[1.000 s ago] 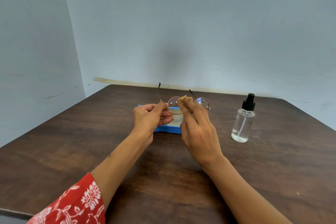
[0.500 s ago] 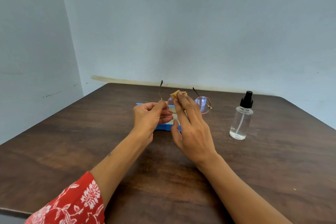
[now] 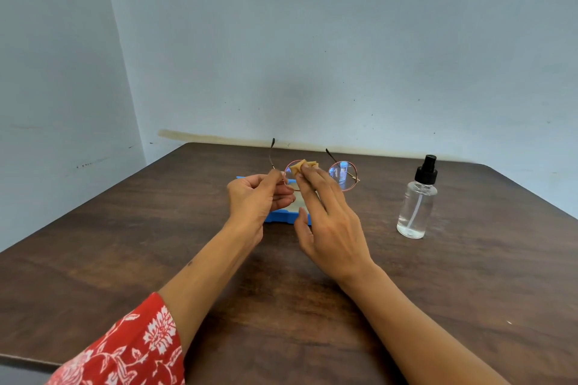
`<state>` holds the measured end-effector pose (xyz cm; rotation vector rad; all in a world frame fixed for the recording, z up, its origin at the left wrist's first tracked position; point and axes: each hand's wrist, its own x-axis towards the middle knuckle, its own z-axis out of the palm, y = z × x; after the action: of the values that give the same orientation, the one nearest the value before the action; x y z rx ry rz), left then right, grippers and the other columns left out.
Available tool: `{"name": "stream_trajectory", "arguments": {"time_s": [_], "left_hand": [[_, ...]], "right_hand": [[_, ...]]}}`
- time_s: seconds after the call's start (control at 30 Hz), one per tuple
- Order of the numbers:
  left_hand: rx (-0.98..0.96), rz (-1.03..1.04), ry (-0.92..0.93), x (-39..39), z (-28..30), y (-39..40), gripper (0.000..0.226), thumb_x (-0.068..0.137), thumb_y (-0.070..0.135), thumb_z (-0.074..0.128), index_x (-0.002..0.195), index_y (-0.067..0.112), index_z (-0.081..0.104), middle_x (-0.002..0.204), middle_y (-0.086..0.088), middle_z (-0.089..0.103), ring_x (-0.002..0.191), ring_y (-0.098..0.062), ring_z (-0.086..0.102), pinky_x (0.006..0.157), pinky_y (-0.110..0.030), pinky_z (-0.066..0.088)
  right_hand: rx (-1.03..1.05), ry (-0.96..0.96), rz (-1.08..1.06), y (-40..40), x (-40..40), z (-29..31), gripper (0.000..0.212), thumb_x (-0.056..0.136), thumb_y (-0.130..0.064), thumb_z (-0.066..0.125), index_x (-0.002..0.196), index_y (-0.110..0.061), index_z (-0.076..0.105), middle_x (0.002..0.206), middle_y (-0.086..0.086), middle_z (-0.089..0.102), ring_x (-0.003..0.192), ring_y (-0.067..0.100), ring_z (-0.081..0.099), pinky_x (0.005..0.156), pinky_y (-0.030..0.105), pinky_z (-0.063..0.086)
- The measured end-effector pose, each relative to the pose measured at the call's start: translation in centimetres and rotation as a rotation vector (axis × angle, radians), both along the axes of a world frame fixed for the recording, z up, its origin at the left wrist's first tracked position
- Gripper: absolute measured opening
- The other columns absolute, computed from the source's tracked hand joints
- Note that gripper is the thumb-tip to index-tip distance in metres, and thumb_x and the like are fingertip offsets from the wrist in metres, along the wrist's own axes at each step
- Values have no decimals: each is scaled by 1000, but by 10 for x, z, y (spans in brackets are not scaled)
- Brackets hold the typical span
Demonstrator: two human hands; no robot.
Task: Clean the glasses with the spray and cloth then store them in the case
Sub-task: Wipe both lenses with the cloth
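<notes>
Round thin-rimmed glasses [image 3: 342,176] with pinkish rims are held up above the table, their temples pointing away from me. My left hand [image 3: 256,197] pinches the frame at its left hinge. My right hand [image 3: 328,222] pinches a small tan cloth [image 3: 301,165] onto the left lens. The right lens is uncovered. An open blue case [image 3: 281,217] lies on the table under my hands, mostly hidden by them. A clear spray bottle [image 3: 416,200] with a black pump top stands upright to the right.
A dark wooden table [image 3: 125,244] sits in a corner of pale blue walls [image 3: 312,40]. Its right corner is near the bottle. A red floral sleeve [image 3: 125,350] covers my left forearm at the bottom edge.
My right hand with the cloth has shifted left from the bridge onto the left lens, baring the right lens. The glasses have risen slightly in view.
</notes>
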<state>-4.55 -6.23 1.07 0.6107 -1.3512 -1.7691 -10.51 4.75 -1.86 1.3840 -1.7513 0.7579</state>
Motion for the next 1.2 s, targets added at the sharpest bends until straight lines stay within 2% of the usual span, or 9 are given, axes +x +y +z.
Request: {"name": "stream_trajectory", "arguments": {"time_s": [0.1,0.2,0.4,0.53,0.63,0.77,0.87,1.0,1.2], "left_hand": [[0,-5,-3,0,-1,0,14,81,7,65,68,4,68,51,-5,66,48,-13,65,46,-17,51],[3,-22,-3,0,-2,1,14,81,5,64,67,2,68,51,-6,66,47,-13,65,45,-16,51],[-4,-7,-6,-1,-3,-1,15,82,8,66,68,3,67,50,-4,66,48,-13,65,46,-17,51],[3,-5,4,-1,-3,-4,16,81,7,65,66,3,68,50,-5,66,47,-13,65,45,-17,51],[-17,-22,-13,-2,-5,-2,15,80,7,65,67,2,67,50,-6,66,48,-14,65,45,-17,51],[-11,-15,10,-3,-5,-3,15,81,8,65,67,3,67,49,-3,65,46,-11,64,45,-17,51],[11,6,34,-2,-3,-7,14,80,7,64,66,4,67,49,-4,66,47,-12,64,45,-17,51],[8,14,14,-3,-4,-7,14,79,5,64,65,3,67,49,-5,65,46,-14,64,45,-17,51],[11,8,18,-4,-6,-6,17,83,8,63,67,4,67,47,-1,64,46,-10,63,45,-16,50]], "right_hand": [[-35,-63,-12,1,-1,1,56,69,7,68,123,9,53,129,23,54,122,35,50,93,43,50],[-81,-109,-36,3,-2,3,61,70,7,66,129,8,48,132,22,51,125,33,46,96,43,48],[-4,2,17,-1,2,0,55,66,8,67,120,10,56,126,22,56,120,35,52,99,40,46],[-60,-72,-31,2,-2,-1,57,68,7,67,123,7,54,128,20,55,121,33,51,93,41,51],[-61,-71,-77,4,-4,1,62,68,6,67,128,7,50,132,22,51,125,34,47,96,42,48],[26,33,12,-1,-1,-2,53,68,6,66,120,9,56,127,22,56,121,35,52,98,42,47],[17,14,24,-2,-2,-4,50,68,6,66,117,9,59,124,21,58,118,33,54,94,41,50],[-16,-80,-65,0,-2,-1,62,67,7,67,126,9,51,131,22,52,124,35,48,91,42,51],[88,49,-3,-1,1,-4,57,65,7,66,121,9,56,128,23,55,121,36,51,96,43,48]]}}
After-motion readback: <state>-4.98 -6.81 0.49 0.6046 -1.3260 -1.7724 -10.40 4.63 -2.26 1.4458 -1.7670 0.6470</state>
